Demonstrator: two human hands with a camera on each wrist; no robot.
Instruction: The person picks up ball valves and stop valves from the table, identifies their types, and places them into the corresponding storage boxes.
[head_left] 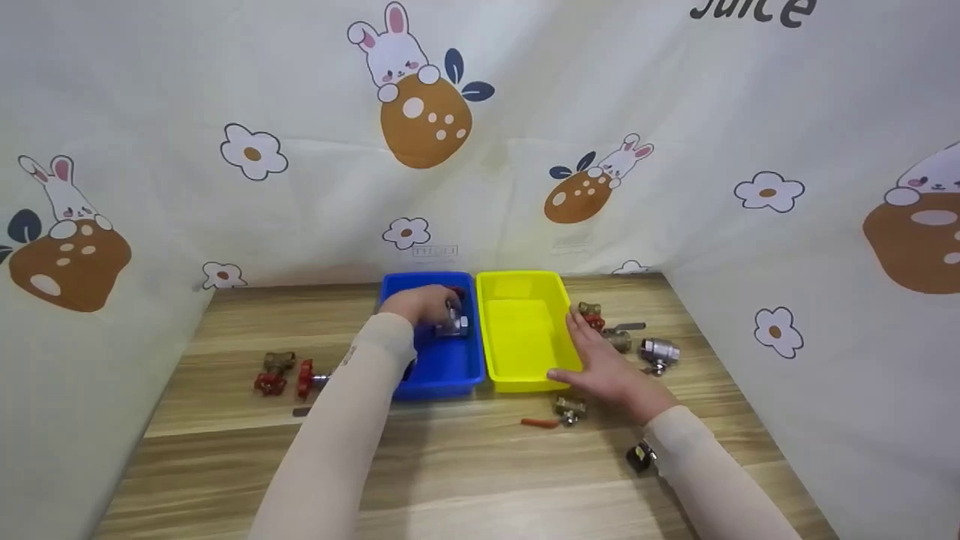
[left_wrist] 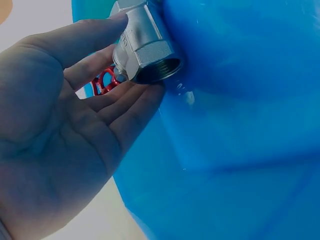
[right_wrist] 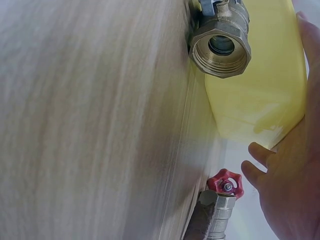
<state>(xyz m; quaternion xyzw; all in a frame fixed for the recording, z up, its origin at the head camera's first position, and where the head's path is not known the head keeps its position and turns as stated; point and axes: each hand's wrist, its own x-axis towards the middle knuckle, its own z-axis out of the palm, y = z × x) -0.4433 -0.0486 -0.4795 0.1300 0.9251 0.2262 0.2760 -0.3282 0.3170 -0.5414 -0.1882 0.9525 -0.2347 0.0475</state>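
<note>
My left hand reaches over the blue tray and grips a silver metal valve. Thumb and fingers close round its body in the left wrist view, with the threaded opening facing out. A red handwheel shows behind those fingers; whether it belongs to this valve is unclear. At the right side of the yellow tray, my right hand touches the rim with fingers extended and thumb spread. Close by that hand stand a brass valve with a grey lever and a brass valve with a red handwheel.
Farther right lies a silver ball valve. In front are an orange-levered brass valve and a black-handled piece. Left of the blue tray sit a brass valve and another red handwheel. Printed cloth encloses the table.
</note>
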